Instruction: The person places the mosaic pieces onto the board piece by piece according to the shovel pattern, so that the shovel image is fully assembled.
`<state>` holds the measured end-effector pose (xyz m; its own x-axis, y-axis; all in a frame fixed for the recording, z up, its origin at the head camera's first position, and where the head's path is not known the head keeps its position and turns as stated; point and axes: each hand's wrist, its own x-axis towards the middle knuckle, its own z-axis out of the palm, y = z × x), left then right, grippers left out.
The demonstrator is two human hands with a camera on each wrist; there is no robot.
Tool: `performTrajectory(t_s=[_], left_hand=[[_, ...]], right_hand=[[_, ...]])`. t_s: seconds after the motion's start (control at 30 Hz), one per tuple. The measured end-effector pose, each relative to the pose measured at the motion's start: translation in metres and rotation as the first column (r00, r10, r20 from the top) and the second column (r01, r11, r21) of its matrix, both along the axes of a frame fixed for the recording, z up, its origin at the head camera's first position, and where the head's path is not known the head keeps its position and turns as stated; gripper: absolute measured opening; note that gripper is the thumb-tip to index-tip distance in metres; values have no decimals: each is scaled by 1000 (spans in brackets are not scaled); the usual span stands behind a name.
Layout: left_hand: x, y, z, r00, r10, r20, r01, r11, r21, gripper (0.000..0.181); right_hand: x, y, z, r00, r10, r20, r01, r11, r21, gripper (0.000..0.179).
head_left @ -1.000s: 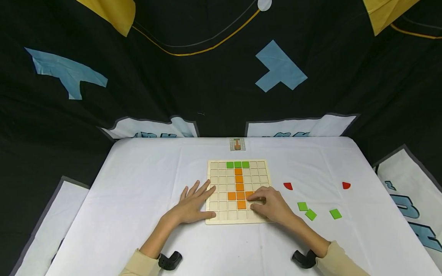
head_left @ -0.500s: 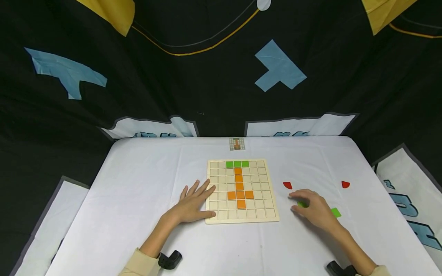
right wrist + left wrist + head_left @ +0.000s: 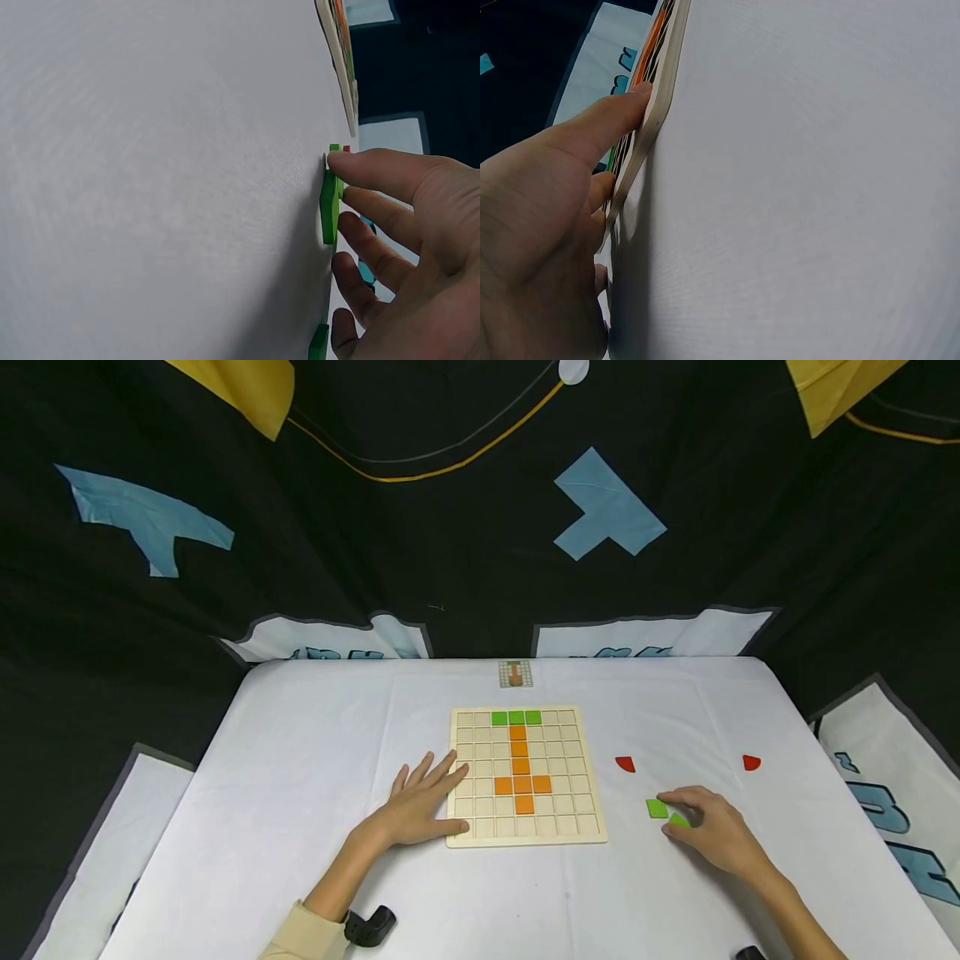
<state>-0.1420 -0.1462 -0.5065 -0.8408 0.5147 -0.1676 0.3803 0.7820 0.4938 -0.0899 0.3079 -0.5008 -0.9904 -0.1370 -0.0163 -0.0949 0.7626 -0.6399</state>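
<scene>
A pale wooden grid board (image 3: 480, 831) lies on the table, with green square tiles (image 3: 517, 717) in its top row and orange tiles (image 3: 522, 784) forming a cross below. My left hand (image 3: 412, 810), fingers spread, rests on the board's left edge; its thumb lies on the rim in the left wrist view. To the right of the board, my right hand (image 3: 712, 831) is over a loose green tile (image 3: 678, 820), thumb and index finger apart at its sides. Another green tile (image 3: 657, 809) lies just beside the index fingertip. The right wrist view shows a further green tile (image 3: 318, 343) under the hand.
Two red quarter-round pieces lie on the table: a near one (image 3: 625, 764) and a far one (image 3: 752, 762). A small pattern card (image 3: 516, 674) sits behind the board. White cloth covers the table (image 3: 315, 718), and a black printed curtain (image 3: 480, 552) hangs behind.
My right hand has left an orange tile on the board's right arm of the cross and moved right to the loose green tiles. The left hand has stayed in place.
</scene>
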Motion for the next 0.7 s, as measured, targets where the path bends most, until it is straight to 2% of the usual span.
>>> performTrajectory(t_s=[0.27, 0.7], left_hand=[[-1, 1, 0, 1000, 0, 1, 0, 1000, -18, 86], [-1, -1, 0, 1000, -11, 14, 11, 1000, -15, 86]], right_hand=[[2, -1, -1, 1000, -19, -7, 19, 1000, 13, 34], [-5, -11, -3, 998, -22, -66, 24, 999, 32, 27]])
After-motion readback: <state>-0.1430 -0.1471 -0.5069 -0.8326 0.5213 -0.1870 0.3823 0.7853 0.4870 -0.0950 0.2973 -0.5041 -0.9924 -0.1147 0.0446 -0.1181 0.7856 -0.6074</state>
